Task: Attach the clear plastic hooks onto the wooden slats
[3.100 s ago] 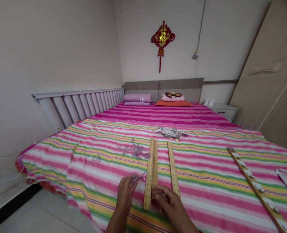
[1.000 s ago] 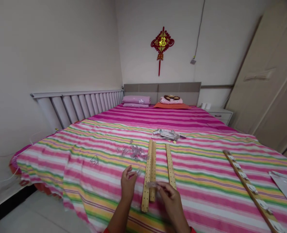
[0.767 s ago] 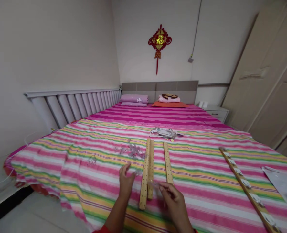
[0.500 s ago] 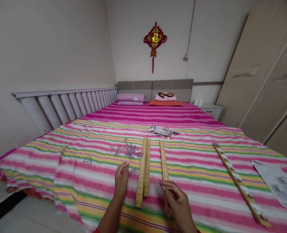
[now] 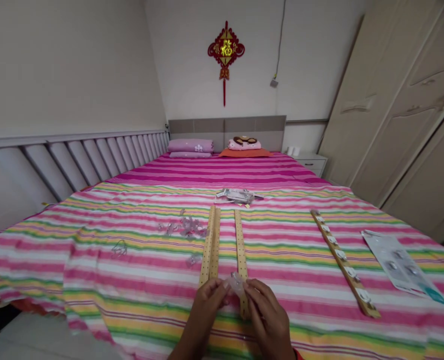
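A small clear plastic packet (image 5: 236, 284) is pinched between my two hands, above a wooden strip with holes (image 5: 240, 245). My left hand (image 5: 208, 305) grips its left side, fingers closed. On the other side, my right hand (image 5: 266, 310) has thumb and fingers pressed together at the packet's edge. What is inside the packet is too small to make out. Two more perforated wooden strips (image 5: 209, 245) lie side by side near my left hand, which hides their near ends. A pile of small clear packets (image 5: 190, 227) rests left of them, with a single packet (image 5: 193, 259) closer to me.
To the right lies a wooden strip bearing several white round pieces (image 5: 341, 255), beside a flat plastic package (image 5: 400, 267). A clear bag of parts (image 5: 237, 195) sits farther up the striped bedsheet (image 5: 139, 300). Thin wire-like loops (image 5: 119, 248) lie at left.
My left hand has moved right, from near the loose packets, to meet my right hand. Both now grip a clear packet. The view has shifted slightly to the right.
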{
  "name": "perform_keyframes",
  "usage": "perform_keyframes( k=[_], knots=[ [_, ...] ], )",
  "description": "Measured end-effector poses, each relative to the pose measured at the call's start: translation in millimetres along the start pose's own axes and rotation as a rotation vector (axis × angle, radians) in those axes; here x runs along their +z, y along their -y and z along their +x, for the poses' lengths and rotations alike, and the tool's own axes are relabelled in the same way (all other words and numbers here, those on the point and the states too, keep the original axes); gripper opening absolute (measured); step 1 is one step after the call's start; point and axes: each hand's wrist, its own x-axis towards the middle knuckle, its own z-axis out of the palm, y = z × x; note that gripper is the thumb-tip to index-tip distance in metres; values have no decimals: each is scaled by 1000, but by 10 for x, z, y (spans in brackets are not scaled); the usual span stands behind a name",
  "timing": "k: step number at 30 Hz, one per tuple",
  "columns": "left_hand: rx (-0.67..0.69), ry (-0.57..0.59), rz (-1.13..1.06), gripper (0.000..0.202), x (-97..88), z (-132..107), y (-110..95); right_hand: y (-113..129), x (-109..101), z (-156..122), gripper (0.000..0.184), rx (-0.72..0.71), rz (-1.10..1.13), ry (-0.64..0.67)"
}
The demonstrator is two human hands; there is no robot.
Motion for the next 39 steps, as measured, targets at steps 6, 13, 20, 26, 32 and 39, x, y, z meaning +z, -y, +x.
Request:
perform_keyframes(
  k=[6,13,20,26,32,39],
  knots=[
    [-1,-3,37,32,68,-34,-15,-25,-38,-126,34,29,14,53],
    [84,-80,135,31,104,-30,-26,4,-64,-173,24,247,245,-40],
    [388,-307,294,20,167,-116,96,28,52,-191,38,979,725,138],
    [701,-181,693,5,56,-170,72,55,77,-195,40,1095,903,0],
    [603,-219,585,12,110,-163,68,73,2,-90,42,1073,820,5],
    [369,-26,523,23,188,-142,156,48,-93,-100,43,1048,695,-7]
  ],
)
